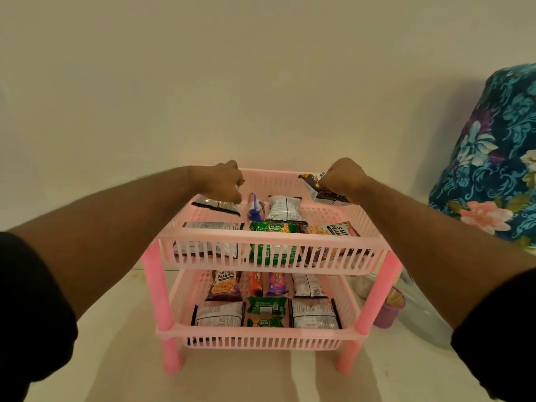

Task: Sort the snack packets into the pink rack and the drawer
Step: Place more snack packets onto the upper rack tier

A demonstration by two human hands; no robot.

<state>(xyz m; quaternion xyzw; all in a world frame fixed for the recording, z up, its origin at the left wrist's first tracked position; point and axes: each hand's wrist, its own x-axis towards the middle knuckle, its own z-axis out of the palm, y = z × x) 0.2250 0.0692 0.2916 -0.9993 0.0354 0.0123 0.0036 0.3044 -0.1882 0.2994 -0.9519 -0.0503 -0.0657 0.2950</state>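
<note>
A pink two-tier rack stands on the pale floor against the wall. Both tiers hold several snack packets: salted peanuts, green biscuit packs, silver-backed packets. My left hand is over the top tier's back left, fingers pinched on the top edge of a silver and black packet whose lower end rests in the tier. My right hand is over the back right corner, gripping a dark peanut packet lifted above the tier. No drawer is in view.
A blue floral cloth-covered object stands at the right by the wall. A small purple cup with sticks and a clear plastic container sit on the floor just right of the rack. Bare floor lies in front.
</note>
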